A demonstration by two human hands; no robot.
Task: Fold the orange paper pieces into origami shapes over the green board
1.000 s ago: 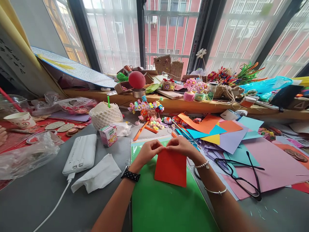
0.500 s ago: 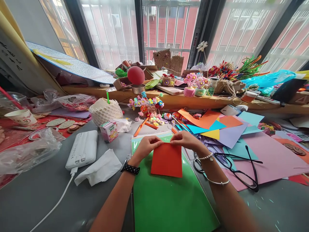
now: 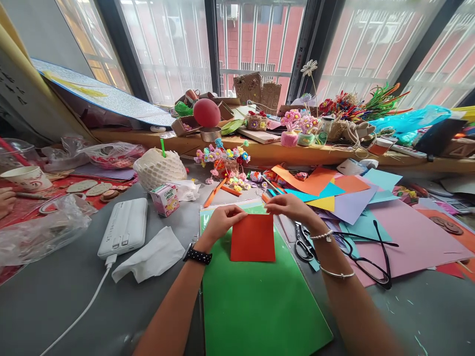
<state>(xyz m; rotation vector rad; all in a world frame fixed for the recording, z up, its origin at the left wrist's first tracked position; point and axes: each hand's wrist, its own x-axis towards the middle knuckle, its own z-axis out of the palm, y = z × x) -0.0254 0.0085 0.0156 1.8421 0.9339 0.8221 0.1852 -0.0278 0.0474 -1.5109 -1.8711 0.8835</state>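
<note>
An orange-red sheet of paper (image 3: 253,240) lies over a green folder (image 3: 260,306), its top edge towards the window. My left hand (image 3: 222,222) has thumb and fingers closed on the sheet's top left corner. At the top right corner is my right hand (image 3: 293,210), its fingertips pinched together at the paper's edge; whether they press firmly on it is hard to see. Just right of the folder, scissors (image 3: 303,247) lie partly behind my right wrist.
Black glasses (image 3: 371,264) rest on pink paper (image 3: 415,237) at right, near loose coloured sheets (image 3: 352,205). On the left are a white power bank (image 3: 124,225) with cable, a tissue (image 3: 150,254) and a small carton (image 3: 165,200). Another person's hand (image 3: 5,201) shows at the far left.
My right hand has shifted slightly up and outward along the sheet's top edge. The sheet's lower edge sits a little higher in view. Another person's hand shows more at the left.
</note>
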